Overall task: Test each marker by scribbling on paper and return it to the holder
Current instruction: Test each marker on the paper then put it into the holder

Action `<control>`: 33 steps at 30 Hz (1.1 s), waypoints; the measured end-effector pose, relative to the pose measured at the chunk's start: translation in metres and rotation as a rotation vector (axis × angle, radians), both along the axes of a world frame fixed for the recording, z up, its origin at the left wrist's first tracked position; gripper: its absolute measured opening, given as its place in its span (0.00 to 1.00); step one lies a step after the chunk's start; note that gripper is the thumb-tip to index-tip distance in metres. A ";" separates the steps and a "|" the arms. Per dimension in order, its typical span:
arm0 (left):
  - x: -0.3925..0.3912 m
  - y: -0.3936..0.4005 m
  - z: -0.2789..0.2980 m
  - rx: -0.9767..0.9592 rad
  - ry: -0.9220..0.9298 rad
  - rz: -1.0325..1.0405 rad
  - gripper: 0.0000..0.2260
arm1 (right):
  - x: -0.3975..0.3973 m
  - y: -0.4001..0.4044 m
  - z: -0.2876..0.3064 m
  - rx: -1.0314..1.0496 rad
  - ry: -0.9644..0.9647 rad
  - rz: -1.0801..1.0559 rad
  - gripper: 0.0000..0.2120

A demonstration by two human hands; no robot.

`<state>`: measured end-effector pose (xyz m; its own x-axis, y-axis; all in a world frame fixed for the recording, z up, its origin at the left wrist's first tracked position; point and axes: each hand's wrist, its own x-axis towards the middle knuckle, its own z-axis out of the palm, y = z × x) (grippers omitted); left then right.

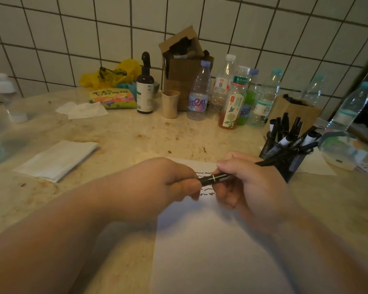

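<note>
At frame centre, both the left hand and right hand pinched one black marker over the paper, which already bore several squiggles; the holder, centre right, held many markers, probably some untested
</note>
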<state>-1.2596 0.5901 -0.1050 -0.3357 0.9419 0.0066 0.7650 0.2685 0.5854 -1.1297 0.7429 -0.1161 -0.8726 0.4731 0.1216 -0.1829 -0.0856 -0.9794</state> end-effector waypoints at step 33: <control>-0.027 0.016 -0.036 0.067 0.250 0.384 0.12 | -0.010 -0.014 -0.023 0.310 -0.334 -0.062 0.07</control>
